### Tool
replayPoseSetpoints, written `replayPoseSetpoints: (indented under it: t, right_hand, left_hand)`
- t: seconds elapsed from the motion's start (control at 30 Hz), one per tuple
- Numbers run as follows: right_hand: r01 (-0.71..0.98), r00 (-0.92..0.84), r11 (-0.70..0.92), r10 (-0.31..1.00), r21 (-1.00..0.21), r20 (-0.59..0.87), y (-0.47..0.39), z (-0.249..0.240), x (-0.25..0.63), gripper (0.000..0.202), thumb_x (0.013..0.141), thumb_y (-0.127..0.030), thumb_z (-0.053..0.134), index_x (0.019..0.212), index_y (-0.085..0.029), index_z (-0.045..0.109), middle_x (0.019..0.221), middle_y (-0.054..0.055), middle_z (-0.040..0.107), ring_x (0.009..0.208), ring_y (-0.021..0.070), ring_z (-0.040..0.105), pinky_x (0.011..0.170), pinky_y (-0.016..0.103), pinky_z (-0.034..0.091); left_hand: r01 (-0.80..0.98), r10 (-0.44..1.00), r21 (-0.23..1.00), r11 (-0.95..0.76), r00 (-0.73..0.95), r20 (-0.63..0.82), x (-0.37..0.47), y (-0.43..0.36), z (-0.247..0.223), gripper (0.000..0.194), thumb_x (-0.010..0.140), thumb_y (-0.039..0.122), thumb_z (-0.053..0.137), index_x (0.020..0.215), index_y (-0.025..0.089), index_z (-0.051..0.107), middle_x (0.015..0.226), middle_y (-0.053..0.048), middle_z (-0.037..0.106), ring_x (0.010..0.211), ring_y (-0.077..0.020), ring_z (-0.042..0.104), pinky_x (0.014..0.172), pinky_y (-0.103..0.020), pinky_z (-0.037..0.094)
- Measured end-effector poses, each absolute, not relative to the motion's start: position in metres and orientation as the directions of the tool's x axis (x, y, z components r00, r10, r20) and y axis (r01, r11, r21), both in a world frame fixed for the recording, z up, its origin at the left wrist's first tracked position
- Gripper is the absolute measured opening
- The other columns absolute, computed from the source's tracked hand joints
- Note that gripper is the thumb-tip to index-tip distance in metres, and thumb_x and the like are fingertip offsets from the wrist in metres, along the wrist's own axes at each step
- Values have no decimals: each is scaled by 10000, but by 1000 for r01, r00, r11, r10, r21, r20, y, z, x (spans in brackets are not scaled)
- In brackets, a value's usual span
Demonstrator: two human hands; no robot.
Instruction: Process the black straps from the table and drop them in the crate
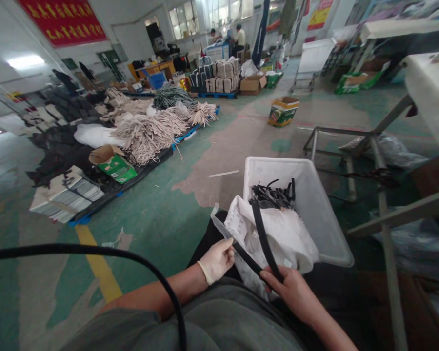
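Observation:
In a pale glove, my left hand (219, 261) pinches one end of a black strap (262, 236), where a translucent strip (219, 222) sticks out beyond the fingers. My bare right hand (287, 287) grips the strap further along, at a bend, and its other length runs up over a white cloth sack (300, 239). The sack lies across my lap and over the near side of a white plastic bin (327, 219). Several black strap pieces (272, 194) lie in that bin.
To the right stands a metal frame (384, 214) beneath a table (435, 83). Heaps of beige cords (149, 129) cover a pallet at left. A green carton (283, 112) sits on the floor ahead. A black cable (131, 253) curves across the near left; people sit far back.

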State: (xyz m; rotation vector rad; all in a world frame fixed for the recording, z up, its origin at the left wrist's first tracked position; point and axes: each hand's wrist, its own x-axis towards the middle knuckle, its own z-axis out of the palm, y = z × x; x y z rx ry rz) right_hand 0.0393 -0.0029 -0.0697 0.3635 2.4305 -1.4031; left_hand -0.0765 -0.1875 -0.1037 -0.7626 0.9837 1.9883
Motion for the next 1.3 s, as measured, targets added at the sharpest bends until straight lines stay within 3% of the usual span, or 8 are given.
replayPoseSetpoints:
  t: [0.33,0.4,0.5,0.57,0.7,0.9,1.13,1.3]
  right_hand:
    - [354,-923,716,163,-602,-348,-14,-30,20,368,874,-474,420,703,-225,630,561,25,670,576,207,645,532,273,395]
    - [358,-923,705,167,-613,-347,-15,-30,15,373,877,-483,408,721,-228,630,558,21,673,580,208,649,537,276,395]
    - [389,-910,667,172,-636,-377,-13,-33,16,405,875,-528,400,717,-227,620,559,17,677,551,204,636,524,279,388]
    - [390,-906,641,138,-661,-401,-14,-36,19,416,872,-552,408,727,-225,621,569,17,684,546,202,634,529,280,396]
    - [385,-901,601,79,-700,-427,-18,-42,19,468,883,-581,380,730,-212,622,563,31,683,551,205,637,553,283,425]
    - [354,-901,686,68,-636,-427,-7,-33,31,464,872,-566,387,636,-217,581,537,40,660,514,200,616,513,282,399]
    - [302,-922,733,61,-610,-383,-18,-29,20,426,876,-515,398,663,-222,622,536,43,660,533,210,622,523,287,393]
    - [303,-925,688,45,-659,-378,-14,-35,14,418,879,-541,416,695,-227,621,588,23,687,573,206,638,546,283,397]
  left_hand:
    - [-878,408,352,-323,-465,-785,-62,-169,-95,246,683,215,787,762,159,561,561,56,526,437,-50,459,427,-155,361]
    - [-819,393,431,-379,-564,-726,-71,-171,-91,295,623,234,831,762,156,582,568,56,530,458,-47,462,441,-151,360]
    - [-598,278,654,-464,-799,-533,-88,-181,-86,345,554,254,871,775,145,629,648,40,582,533,-36,494,509,-139,397]
    - [-541,222,713,-446,-839,-497,-93,-188,-89,375,535,269,878,808,145,654,698,29,611,561,-35,513,538,-140,414]
    - [-671,278,608,-424,-735,-618,-84,-190,-106,380,553,284,874,815,152,631,630,46,569,528,-34,513,499,-133,397]
    - [-780,338,442,-443,-602,-724,-73,-189,-110,304,667,233,809,722,166,518,568,63,515,474,-33,483,463,-127,388]
    - [-876,477,411,-250,-481,-735,-51,-175,-98,310,635,229,821,736,168,535,535,62,504,458,-52,472,450,-155,358]
    - [-829,456,476,-294,-560,-692,-64,-178,-92,344,575,225,849,757,161,564,549,57,518,465,-50,468,454,-161,349]
